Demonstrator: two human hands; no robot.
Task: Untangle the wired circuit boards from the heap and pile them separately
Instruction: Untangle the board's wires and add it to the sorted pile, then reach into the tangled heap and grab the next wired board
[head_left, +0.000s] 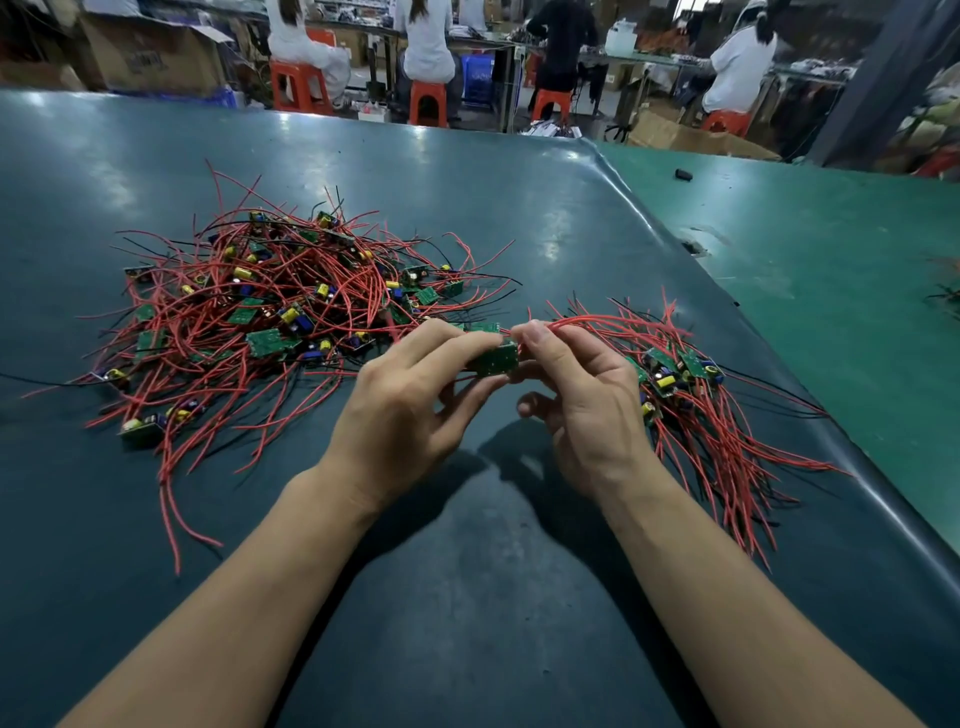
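Both hands meet just right of the heap (270, 306): left hand (410, 405) pinches a circuit board (493, 358), right hand (582, 395) seemingly pinches its red wires (587, 322), beside the sorted pile (691, 395).

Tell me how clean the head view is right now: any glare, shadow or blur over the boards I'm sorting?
Head view: overhead lights leave pale glare patches on the dark mat, clear of the heap; both hands cast dark shadows toward the camera; the board between left hand and right hand is sharp; background people are soft, and wide-angle distortion bows the table edge.
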